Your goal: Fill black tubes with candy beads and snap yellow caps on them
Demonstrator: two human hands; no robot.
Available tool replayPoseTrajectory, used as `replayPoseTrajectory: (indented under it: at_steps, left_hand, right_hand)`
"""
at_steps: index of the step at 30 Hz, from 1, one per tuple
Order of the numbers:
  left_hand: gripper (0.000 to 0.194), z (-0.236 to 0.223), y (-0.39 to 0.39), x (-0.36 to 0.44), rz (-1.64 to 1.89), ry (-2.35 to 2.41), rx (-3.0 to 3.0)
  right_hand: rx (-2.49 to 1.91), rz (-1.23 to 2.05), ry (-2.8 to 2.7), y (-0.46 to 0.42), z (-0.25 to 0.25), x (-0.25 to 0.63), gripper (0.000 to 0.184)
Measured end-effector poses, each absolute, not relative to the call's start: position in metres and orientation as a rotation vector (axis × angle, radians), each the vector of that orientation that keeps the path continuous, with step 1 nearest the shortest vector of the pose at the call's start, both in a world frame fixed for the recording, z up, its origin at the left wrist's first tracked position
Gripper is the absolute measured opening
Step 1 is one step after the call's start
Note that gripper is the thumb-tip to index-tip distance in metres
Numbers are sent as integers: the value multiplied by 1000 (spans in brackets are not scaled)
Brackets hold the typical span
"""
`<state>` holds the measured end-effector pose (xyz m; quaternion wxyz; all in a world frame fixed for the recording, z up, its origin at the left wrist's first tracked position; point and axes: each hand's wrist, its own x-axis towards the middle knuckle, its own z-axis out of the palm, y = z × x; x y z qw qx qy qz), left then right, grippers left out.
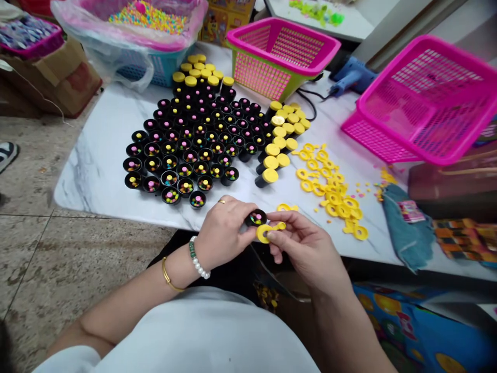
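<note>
My left hand (229, 223) is closed around a small black cup (254, 218) with colourful candy beads and a pink peg in it. Between the fingertips of my right hand (303, 238) is a yellow ring-shaped lid (264, 233) with a short tab, held right beside the cup's rim. Another yellow ring (285, 207) lies on the table just behind my right fingers. Many open black cups (200, 141) with beads and pink or yellow pegs stand behind my hands. To the right is a loose pile of yellow rings (334, 197).
Yellow-capped black cups (271, 176) stand right of the open ones, more at the back. A pink-and-green basket (267, 77), a bead-filled basket (163, 62), a blue glue gun (351, 75) and a tilted pink basket (388, 132) line the table (93, 171). A teal cloth (406, 233) hangs over its front edge.
</note>
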<state>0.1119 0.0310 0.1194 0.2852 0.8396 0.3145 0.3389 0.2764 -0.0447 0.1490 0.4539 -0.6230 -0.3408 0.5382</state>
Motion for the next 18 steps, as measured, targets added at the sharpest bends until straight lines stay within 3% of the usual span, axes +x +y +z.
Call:
replayPoseTrajectory:
  at_steps: [12, 18]
  left_hand:
    - [15, 120, 32, 114, 814, 861, 2290]
    - [18, 118, 32, 113, 758, 858, 2296]
  right_hand:
    - [-1670, 951, -1032, -22, 158, 269, 19]
    - [-1598, 1107, -879, -15, 149, 272, 27]
